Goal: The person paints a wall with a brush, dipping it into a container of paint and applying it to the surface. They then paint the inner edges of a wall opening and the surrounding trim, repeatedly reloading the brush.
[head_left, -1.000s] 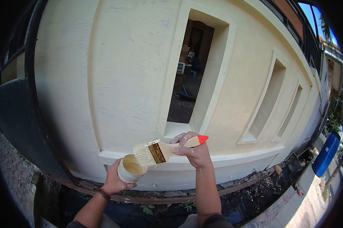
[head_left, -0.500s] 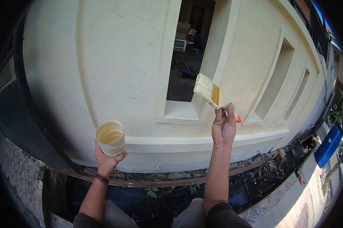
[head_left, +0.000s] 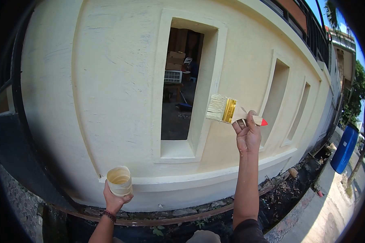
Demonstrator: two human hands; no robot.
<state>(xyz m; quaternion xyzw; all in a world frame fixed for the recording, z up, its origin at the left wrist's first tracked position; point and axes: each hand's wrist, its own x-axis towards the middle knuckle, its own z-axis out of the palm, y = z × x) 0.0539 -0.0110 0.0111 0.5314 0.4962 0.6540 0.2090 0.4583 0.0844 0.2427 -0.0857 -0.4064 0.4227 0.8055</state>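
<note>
My right hand [head_left: 249,133] pinches the wooden handle of a wide paintbrush [head_left: 225,110], raised in front of the wall. Its pale bristles point left, a gold metal band sits behind them, and the handle ends in a red tip. Lower down on the left, my left hand [head_left: 115,198] is wrapped round a cream paint cup [head_left: 119,180], held with its mouth tilted toward me and its inside coated in cream paint. Cream paint covers the wall [head_left: 117,81], with dark streaks showing on its left panel. White specks dot my right wrist.
A tall window opening [head_left: 177,150] shows a dark room with boxes; narrower recesses [head_left: 275,85] follow to the right. A ledge [head_left: 214,172] runs along the wall's foot above a dark ditch [head_left: 182,233]. A blue barrel [head_left: 345,149] stands at the far right beside sunlit pavement.
My view has tilted up and turned right. The paintbrush has turned from slanting to nearly level, its broad face now toward me. The cup sits lower in view, still held.
</note>
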